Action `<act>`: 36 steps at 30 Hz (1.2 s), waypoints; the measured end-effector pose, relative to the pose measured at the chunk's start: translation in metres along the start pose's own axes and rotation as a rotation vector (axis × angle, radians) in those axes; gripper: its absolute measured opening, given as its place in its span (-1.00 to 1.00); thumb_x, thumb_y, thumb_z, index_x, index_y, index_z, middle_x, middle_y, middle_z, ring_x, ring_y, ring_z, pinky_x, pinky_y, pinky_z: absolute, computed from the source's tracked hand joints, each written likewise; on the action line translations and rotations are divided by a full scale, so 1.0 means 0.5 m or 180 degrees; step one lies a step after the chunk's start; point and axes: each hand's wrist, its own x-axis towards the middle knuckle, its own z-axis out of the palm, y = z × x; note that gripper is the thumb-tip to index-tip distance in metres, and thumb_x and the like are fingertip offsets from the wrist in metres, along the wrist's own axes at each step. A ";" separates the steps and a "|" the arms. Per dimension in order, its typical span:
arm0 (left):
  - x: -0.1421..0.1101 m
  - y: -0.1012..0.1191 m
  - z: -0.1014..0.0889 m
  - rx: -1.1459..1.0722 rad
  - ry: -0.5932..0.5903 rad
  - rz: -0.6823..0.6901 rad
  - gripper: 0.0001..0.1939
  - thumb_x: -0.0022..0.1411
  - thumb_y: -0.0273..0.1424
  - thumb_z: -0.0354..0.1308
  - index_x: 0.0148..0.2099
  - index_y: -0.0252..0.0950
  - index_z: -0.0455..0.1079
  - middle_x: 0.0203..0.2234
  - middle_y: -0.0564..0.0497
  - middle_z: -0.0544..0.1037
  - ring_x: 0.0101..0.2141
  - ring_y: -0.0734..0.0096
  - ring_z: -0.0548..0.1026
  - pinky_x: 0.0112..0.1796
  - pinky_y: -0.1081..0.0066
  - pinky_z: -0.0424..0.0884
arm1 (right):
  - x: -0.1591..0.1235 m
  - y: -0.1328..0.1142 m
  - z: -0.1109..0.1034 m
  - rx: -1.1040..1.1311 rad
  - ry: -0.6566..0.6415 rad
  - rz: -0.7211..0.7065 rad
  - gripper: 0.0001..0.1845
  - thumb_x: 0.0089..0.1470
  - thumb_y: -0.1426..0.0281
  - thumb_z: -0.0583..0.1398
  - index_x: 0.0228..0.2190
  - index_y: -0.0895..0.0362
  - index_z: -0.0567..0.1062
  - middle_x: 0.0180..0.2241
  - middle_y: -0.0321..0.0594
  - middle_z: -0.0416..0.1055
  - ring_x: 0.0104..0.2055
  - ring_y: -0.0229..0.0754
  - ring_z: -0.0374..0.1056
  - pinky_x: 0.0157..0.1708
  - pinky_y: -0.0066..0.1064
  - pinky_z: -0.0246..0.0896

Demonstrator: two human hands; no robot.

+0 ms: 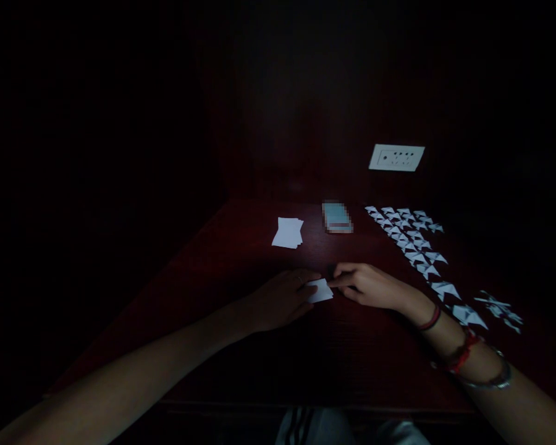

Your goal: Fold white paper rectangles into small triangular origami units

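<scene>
A small white folded paper lies on the dark red table between my hands. My left hand reaches in from the left and holds the paper down, with fingers over its left part and the thumb near its lower edge. At the paper's right side is my right hand, its index finger stretched to the paper's edge and its other fingers bent and apart. The left part of the paper is hidden under my left fingers. Farther back lies a small stack of white paper sheets.
Rows of folded white paper pieces stretch along the table's right side, beside my right forearm. Narrow paper strips lie in a heap near them. A blurred, phone-like object rests at the back. A white wall socket is above the table.
</scene>
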 end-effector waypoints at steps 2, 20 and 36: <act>-0.002 -0.001 0.004 0.0008 -0.0047 0.0017 -0.67 0.23 -0.30 -0.16 0.01 -0.30 0.15 -0.01 -0.05 0.20 -0.02 0.29 0.14 -0.06 0.29 0.11 | 0.000 -0.005 -0.004 -0.0003 -0.0074 -0.0009 -0.72 -0.04 0.55 0.02 -0.29 0.15 0.44 -0.34 -0.21 0.29 -0.33 -0.31 0.24 -0.30 -0.48 0.15; 0.003 0.007 0.001 0.0153 -0.0026 -0.0104 -0.68 0.22 -0.32 -0.16 -0.01 -0.30 0.17 -0.14 -0.07 0.29 -0.14 0.31 0.25 -0.15 0.30 0.18 | -0.011 -0.046 -0.044 0.0033 -0.0416 -0.0240 -0.75 -0.05 0.53 0.02 -0.38 0.15 0.48 -0.40 -0.25 0.35 -0.39 -0.33 0.26 -0.35 -0.51 0.12; 0.006 0.011 -0.023 -0.0543 0.0011 0.0051 -0.70 0.24 -0.33 -0.16 -0.06 -0.30 0.26 -0.05 -0.06 0.22 -0.02 0.38 0.16 -0.02 0.38 0.09 | 0.000 -0.009 0.000 -0.0798 0.0089 0.0336 -0.73 0.06 0.33 -0.01 -0.25 0.07 0.43 -0.34 -0.18 0.27 -0.30 -0.24 0.24 -0.26 -0.36 0.14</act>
